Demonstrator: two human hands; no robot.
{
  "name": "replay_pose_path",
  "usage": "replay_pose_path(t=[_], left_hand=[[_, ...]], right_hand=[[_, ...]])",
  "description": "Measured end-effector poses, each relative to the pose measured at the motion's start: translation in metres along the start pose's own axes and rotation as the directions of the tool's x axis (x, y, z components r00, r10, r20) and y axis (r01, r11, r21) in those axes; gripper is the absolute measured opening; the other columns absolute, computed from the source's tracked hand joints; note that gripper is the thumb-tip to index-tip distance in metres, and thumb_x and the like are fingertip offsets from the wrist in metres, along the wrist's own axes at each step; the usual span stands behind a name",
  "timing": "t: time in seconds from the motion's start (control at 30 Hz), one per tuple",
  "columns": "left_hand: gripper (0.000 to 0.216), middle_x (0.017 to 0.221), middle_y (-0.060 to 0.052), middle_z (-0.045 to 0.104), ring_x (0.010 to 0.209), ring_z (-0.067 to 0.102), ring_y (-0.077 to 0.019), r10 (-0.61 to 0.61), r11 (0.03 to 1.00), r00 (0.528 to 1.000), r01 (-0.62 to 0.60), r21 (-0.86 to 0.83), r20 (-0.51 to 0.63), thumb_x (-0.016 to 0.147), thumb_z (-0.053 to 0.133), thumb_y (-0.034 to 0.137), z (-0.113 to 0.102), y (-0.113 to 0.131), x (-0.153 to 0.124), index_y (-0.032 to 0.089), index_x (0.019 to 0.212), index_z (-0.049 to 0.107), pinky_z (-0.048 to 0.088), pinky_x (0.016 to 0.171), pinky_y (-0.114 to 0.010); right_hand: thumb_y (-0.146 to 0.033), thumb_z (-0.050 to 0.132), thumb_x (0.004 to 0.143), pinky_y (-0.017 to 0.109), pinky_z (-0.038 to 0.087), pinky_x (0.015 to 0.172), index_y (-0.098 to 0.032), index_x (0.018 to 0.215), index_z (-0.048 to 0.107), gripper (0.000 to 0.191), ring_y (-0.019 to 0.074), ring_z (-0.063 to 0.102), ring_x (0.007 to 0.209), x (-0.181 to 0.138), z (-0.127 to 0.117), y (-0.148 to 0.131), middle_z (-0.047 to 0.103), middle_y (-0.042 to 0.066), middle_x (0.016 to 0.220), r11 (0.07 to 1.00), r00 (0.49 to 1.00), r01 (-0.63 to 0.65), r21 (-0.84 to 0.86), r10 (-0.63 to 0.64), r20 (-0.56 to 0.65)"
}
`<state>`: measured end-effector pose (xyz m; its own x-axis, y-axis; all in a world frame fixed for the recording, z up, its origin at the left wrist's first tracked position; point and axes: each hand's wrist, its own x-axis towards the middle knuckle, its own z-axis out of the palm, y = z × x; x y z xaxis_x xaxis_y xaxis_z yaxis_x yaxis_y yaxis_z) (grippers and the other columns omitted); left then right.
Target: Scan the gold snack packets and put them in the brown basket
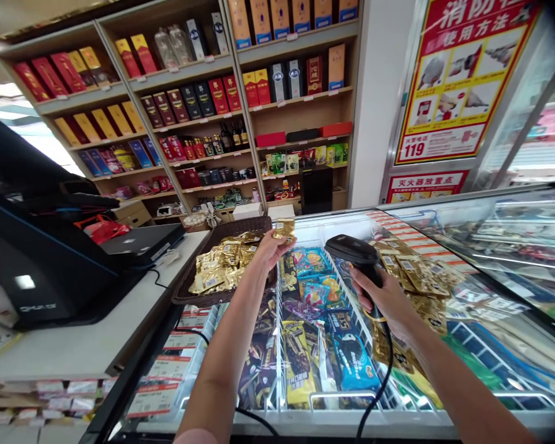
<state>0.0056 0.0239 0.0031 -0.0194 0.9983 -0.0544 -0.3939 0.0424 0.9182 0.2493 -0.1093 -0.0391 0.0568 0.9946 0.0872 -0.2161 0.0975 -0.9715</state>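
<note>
Pinched in my left hand is a small gold foil packet, raised at the right rim of a dark wicker basket. More gold packets fill that basket. My right hand grips a black barcode scanner by its handle, its head pointing left toward the packet. From the handle a black cable runs down to the lower edge. Beyond my right hand, a pile of gold packets lies on the freezer's glass top.
Under the glass, a chest freezer holds blue ice cream packs and a yellow one between white wire dividers. To the left, a black checkout terminal stands on a white counter. Behind are shelves of boxed bottles.
</note>
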Motion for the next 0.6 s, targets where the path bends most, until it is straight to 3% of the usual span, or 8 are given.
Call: replay_pose_path(t=[0.07,0.13,0.23,0.37,0.47,0.53,0.6], left_hand=[[0.035,0.105,-0.012,0.072,0.097,0.072,-0.019,0.03,0.993,0.981,-0.051,-0.105,-0.192,0.083,0.055,-0.007,-0.016,0.018,0.004,0.014,0.11,0.059,0.061,0.095,-0.039],[0.033,0.101,-0.011,0.071,0.096,0.071,-0.0181,0.035,0.988,0.932,-0.087,-0.13,-0.361,0.083,0.053,-0.007,-0.034,0.034,0.007,0.016,0.106,0.06,0.061,0.092,-0.036],[0.031,0.101,-0.009,0.07,0.097,0.069,-0.0188,0.037,0.99,0.874,-0.097,-0.099,-0.484,0.085,0.054,-0.001,-0.055,0.048,0.007,0.019,0.108,0.059,0.061,0.09,-0.04],[0.044,0.128,-0.011,0.063,0.123,0.061,-0.0228,0.074,0.993,0.833,-0.109,-0.033,-0.548,0.086,0.063,0.012,-0.054,0.052,0.006,0.021,0.128,0.053,0.053,0.102,-0.043],[0.07,0.158,-0.01,0.035,0.151,0.031,-0.0251,0.25,0.968,0.745,-0.19,0.163,-0.618,0.083,0.073,0.024,-0.035,0.048,0.001,0.028,0.145,0.042,0.036,0.118,-0.042],[0.068,0.164,-0.007,0.023,0.155,0.02,-0.0262,0.43,0.896,0.712,-0.262,0.359,-0.555,0.082,0.074,0.03,-0.017,0.038,-0.005,0.031,0.144,0.046,0.028,0.122,-0.041],[0.049,0.159,-0.006,0.031,0.151,0.028,-0.0256,0.538,0.803,0.757,-0.327,0.498,-0.371,0.085,0.07,0.032,0.006,0.018,-0.011,0.031,0.133,0.057,0.027,0.122,-0.038]], right_hand=[[-0.062,0.084,0.068,0.02,0.029,0.035,-0.019,0.087,0.062,0.051,0.0055,0.038,0.038,0.0,0.0,0.002,0.053,-0.005,0.061,1.0,1.0,-0.003,0.003,0.003,0.004],[-0.061,0.084,0.069,0.02,0.03,0.035,-0.019,0.09,0.064,0.052,0.0053,0.038,0.038,0.001,-0.001,0.003,0.053,-0.005,0.061,1.0,1.0,-0.003,-0.005,0.003,0.012],[-0.061,0.085,0.068,0.019,0.03,0.035,-0.019,0.089,0.063,0.052,0.0049,0.039,0.038,0.003,-0.002,0.005,0.053,-0.006,0.061,1.0,1.0,-0.022,-0.007,0.022,0.012],[-0.061,0.088,0.063,0.02,0.03,0.034,-0.019,0.089,0.061,0.056,0.0049,0.04,0.038,0.007,-0.004,-0.003,0.053,-0.007,0.061,0.995,0.999,-0.037,0.089,0.04,-0.034],[-0.061,0.088,0.063,0.02,0.031,0.035,-0.021,0.087,0.058,0.055,0.0048,0.04,0.039,0.012,-0.013,-0.014,0.053,-0.007,0.062,0.971,0.981,0.047,0.234,-0.001,-0.193],[-0.062,0.087,0.062,0.02,0.032,0.035,-0.022,0.084,0.055,0.055,0.0048,0.041,0.04,0.017,-0.023,-0.02,0.053,-0.007,0.062,0.939,0.942,0.117,0.323,-0.002,-0.335],[-0.062,0.086,0.062,0.02,0.034,0.035,-0.023,0.081,0.051,0.056,0.0048,0.041,0.04,0.023,-0.034,-0.024,0.051,-0.008,0.061,0.903,0.894,0.175,0.393,0.022,-0.448]])
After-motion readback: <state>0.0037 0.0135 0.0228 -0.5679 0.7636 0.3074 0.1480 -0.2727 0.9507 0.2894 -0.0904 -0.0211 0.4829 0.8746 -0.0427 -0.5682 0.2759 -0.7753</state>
